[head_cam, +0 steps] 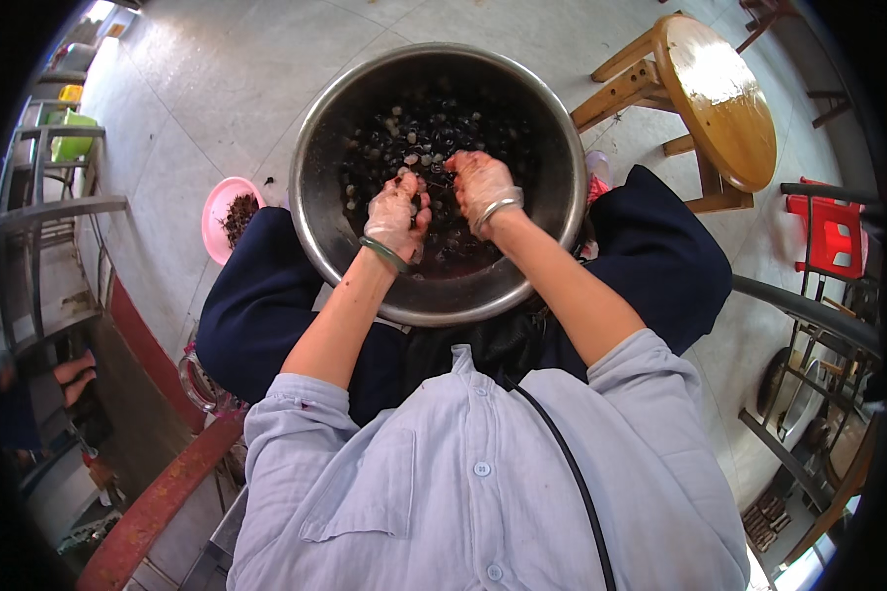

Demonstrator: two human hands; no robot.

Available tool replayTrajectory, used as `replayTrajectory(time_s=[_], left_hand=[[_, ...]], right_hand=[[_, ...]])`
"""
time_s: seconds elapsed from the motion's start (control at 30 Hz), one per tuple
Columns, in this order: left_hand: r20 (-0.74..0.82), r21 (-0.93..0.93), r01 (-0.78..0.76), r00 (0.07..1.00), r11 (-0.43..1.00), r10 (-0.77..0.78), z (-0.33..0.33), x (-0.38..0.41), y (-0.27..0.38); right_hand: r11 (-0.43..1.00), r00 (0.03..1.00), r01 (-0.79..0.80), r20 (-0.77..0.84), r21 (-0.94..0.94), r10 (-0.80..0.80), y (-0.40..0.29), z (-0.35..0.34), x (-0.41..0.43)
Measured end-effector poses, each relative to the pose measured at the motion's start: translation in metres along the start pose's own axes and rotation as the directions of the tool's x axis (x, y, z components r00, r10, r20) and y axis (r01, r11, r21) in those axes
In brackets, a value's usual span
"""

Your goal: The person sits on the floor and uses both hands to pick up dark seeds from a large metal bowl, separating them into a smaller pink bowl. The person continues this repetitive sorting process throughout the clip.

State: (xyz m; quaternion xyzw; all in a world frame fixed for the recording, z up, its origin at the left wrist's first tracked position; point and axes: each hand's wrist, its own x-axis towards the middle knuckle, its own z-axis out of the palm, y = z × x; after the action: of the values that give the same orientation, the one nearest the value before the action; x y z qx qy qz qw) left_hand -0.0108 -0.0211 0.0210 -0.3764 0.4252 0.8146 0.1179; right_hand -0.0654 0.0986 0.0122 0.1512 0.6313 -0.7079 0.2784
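A wide stainless steel basin (pixel 443 310) sits between my knees. It holds dark round fruits (pixel 451 122) that look like grapes, paler peeled pulp (pixel 425 159) and dark reddish liquid (pixel 454 258). Both hands are inside it, in clear, stained plastic gloves. My left hand (pixel 398 214), below a green bangle (pixel 384 253), is turned partly palm-up, its fingers curled around dark fruit. To its right, my right hand (pixel 482 185) wears a silver bangle (pixel 497 212) at the wrist. Its fingers are bent down toward the fruit, and what lies under them is hidden.
On the floor at left stands a pink bowl (pixel 211 225) of brown stems (pixel 239 217). A wooden stool (pixel 717 111) is at upper right, with a red plastic stool (pixel 831 229) beyond. Metal-framed racks line both sides. A person's limb (pixel 75 377) shows at far left.
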Motion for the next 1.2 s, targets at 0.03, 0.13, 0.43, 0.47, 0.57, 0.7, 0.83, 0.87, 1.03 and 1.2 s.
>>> replayTrajectory(time_s=[0.03,0.13,0.43,0.47,0.57,0.7,0.83,0.87,1.03,1.2], left_hand=[[0.006,-0.034,-0.014,1.000,0.999,0.015,-0.007,0.002,0.002],[-0.033,-0.129,-0.010,0.999,0.992,0.005,-0.006,0.000,0.008],[-0.008,0.000,-0.048,0.999,0.999,0.048,-0.021,0.007,0.003],[-0.021,0.023,-0.043,0.999,0.999,0.043,-0.024,0.010,0.000],[-0.057,0.106,-0.036,0.998,0.994,0.042,-0.021,0.011,-0.001],[-0.174,0.131,-0.107,0.976,0.986,0.129,-0.019,0.017,-0.006],[-0.166,0.161,-0.024,0.985,0.987,0.051,-0.025,0.016,-0.003],[-0.146,0.186,0.015,0.989,0.982,0.013,-0.026,0.012,0.000],[-0.130,0.000,-0.048,0.990,0.999,0.048,-0.022,0.002,0.000],[-0.082,0.222,-0.087,0.991,0.971,0.108,-0.029,-0.003,0.010]], right_hand=[[0.994,0.995,-0.067,-0.068,0.089,0.073,-0.009,-0.002,-0.001],[0.971,0.969,-0.164,-0.154,0.173,0.191,-0.020,-0.011,0.005],[0.993,0.994,-0.113,-0.006,-0.027,0.113,-0.019,-0.021,0.000],[0.992,0.995,-0.095,-0.011,-0.081,0.095,-0.014,-0.020,0.001],[0.944,0.992,0.085,-0.058,-0.319,-0.109,0.006,-0.022,0.008],[0.685,0.924,0.263,-0.028,-0.680,-0.382,0.018,-0.024,0.015],[0.888,0.992,0.037,-0.094,-0.458,-0.090,0.005,-0.023,0.013],[0.958,0.995,-0.062,-0.097,-0.281,0.036,-0.003,-0.022,0.009],[0.996,0.996,-0.082,-0.040,-0.023,0.081,-0.021,-0.029,0.004],[0.986,0.998,-0.060,-0.003,-0.154,0.060,-0.018,-0.029,0.005]])
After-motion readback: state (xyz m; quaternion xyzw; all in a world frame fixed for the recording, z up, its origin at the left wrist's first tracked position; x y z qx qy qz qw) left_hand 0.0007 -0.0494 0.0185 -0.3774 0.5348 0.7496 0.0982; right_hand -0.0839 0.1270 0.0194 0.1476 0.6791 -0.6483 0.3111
